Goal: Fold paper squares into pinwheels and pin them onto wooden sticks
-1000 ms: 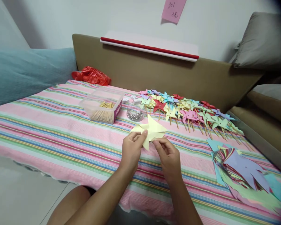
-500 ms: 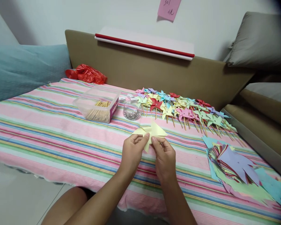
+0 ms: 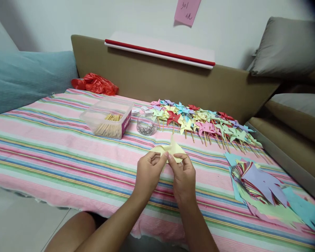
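Note:
A pale yellow paper pinwheel (image 3: 176,147) is held between my two hands above the striped cloth. My left hand (image 3: 151,170) pinches it from the left, thumb at its middle. From the right, my right hand (image 3: 183,174) grips it with the thumb close beside the left thumb. One blade stands up; the lower part is hidden behind my thumbs. Beyond my hands is a round clear tub (image 3: 147,126) of small silvery pieces. Left of that stands a clear plastic box (image 3: 94,120) holding many thin wooden sticks (image 3: 110,126).
Many coloured pinwheels on sticks (image 3: 205,126) lie at the back right. A stack of cut paper pinwheel shapes (image 3: 265,183) rests on coloured sheets (image 3: 280,214) at the right. A red plastic bag (image 3: 98,84) sits by the blue cushion (image 3: 31,78). A brown backboard (image 3: 147,78) closes the rear.
My fingers have shifted on the yellow paper, and its lower blade no longer shows below my thumbs. The whole view has moved slightly.

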Available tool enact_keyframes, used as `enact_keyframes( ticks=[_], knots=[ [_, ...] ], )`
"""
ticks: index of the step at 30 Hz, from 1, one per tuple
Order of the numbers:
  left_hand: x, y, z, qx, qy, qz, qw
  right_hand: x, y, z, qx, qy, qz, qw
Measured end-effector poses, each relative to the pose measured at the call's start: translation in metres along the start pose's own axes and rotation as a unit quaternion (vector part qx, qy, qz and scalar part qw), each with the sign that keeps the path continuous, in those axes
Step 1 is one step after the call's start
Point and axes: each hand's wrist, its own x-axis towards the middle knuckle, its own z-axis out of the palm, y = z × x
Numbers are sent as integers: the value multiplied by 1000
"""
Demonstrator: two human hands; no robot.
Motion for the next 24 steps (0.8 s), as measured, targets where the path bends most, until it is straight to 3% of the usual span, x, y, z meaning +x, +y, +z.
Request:
enact_keyframes(
  ticks=[5,10,14,16,21,24],
  knots=[
    [1,0,1,32,-7,6,999,2,2,2,73,26,-30,997],
    [2,3,1,31,-22,14,999,2,-2,2,90,-9,21,996],
    [5,6,-4,86,-49,40,994,4,-11,-3,89,-23,16,996],
    [6,9,-10,154,-55,73,984,7,-17,-10,78,-50,12,996],
    [9,18,-20,289,-84,133,944,13,-27,-27,-23,-203,40,978],
    [9,21,-23,320,-104,139,931,14,-27,-31,-69,-215,41,973]
  ],
)
